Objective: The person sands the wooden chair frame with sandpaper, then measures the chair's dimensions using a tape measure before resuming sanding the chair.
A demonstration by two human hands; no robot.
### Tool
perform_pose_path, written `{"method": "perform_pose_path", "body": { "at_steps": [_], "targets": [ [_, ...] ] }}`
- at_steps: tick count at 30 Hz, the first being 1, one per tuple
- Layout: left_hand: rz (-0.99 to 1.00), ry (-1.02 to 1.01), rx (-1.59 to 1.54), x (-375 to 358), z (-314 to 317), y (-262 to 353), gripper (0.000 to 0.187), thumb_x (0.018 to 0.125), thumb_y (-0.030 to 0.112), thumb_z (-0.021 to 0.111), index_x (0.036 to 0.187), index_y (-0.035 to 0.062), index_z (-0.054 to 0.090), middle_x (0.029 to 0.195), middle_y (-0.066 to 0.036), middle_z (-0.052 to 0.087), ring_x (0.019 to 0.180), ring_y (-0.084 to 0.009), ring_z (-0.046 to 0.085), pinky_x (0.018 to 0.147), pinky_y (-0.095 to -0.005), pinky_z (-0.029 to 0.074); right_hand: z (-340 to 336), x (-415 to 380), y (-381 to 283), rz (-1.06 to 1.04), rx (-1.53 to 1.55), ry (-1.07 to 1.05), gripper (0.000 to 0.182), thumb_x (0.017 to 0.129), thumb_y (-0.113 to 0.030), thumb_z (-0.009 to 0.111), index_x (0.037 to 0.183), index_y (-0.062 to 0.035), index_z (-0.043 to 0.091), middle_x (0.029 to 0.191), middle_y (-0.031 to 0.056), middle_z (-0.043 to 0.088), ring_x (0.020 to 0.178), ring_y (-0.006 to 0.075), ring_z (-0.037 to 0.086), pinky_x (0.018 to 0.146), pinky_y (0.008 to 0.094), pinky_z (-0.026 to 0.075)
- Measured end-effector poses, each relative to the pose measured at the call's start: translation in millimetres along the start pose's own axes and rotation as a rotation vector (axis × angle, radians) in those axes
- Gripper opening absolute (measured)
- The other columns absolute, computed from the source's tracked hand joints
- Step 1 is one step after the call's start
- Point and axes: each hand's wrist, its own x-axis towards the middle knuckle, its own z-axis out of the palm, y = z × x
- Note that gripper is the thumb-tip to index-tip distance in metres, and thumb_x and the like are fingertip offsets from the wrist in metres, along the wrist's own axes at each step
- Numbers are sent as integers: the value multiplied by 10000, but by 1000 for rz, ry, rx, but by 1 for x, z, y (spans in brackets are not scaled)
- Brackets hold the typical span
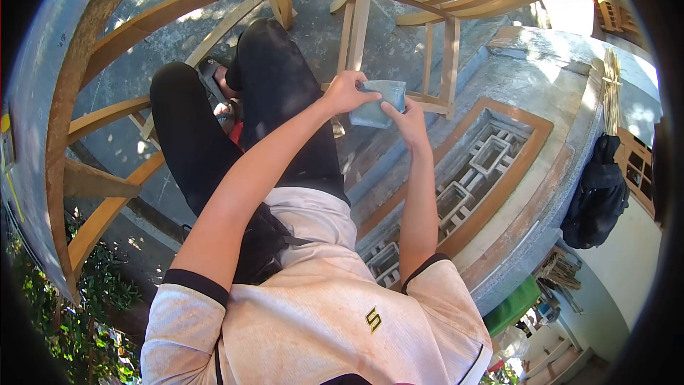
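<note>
A small folded grey-blue sheet, which looks like sandpaper, is held up between my two hands, above and to the right of my knees. My left hand grips its left edge, with the thumb lying across the front. At the lower right, my right hand pinches the sheet with its thumb on the near face. The fingers behind the sheet are mostly hidden. Just beyond my hands stands a bare wooden chair frame.
More curved wooden furniture parts rise close on my left. To the right runs a concrete ledge with an orange-framed openwork panel. A black bag hangs farther right. Leafy plants grow at lower left.
</note>
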Motion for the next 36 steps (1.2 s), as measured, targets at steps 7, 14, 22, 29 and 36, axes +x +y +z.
{"method": "perform_pose_path", "body": {
  "at_steps": [7,14,22,29,36],
  "targets": [
    [77,-83,-31,-1,0,1,403,836,369,833,951,-11,761,751,-108,717,671,-152,656,634,-343,516,-19,-5,-14,76,-73,-176,303,952,-150,730,1214,-3,698,1068,32,739,940,103,657,843,290,526],
    [59,-12,20,-4,-3,6,386,825,363,844,849,-11,750,684,-110,686,608,-144,621,591,-343,497,-9,-5,-14,72,14,-158,399,953,-251,744,1261,-9,668,1125,53,728,991,115,662,860,295,532],
    [98,-157,-82,-2,-3,2,338,813,295,872,790,-10,728,679,-57,680,613,-88,578,575,-301,471,-11,-1,-4,193,335,-252,431,942,-229,753,1295,-11,634,1185,69,704,1037,136,668,878,306,545],
    [61,-101,188,-5,2,6,453,912,444,732,1034,7,748,951,-147,704,851,-196,685,759,-346,531,-35,11,11,153,196,-83,361,978,-152,692,1310,-19,646,1194,67,704,1062,146,663,916,319,535],
    [124,-309,1336,-30,25,-1,856,942,479,638,1538,-59,341,1676,-179,211,1528,-299,268,1216,-495,267,-68,20,42,-430,-777,540,522,871,99,523,1360,-49,627,1373,157,639,1290,385,579,1081,408,455]
  ]
}}
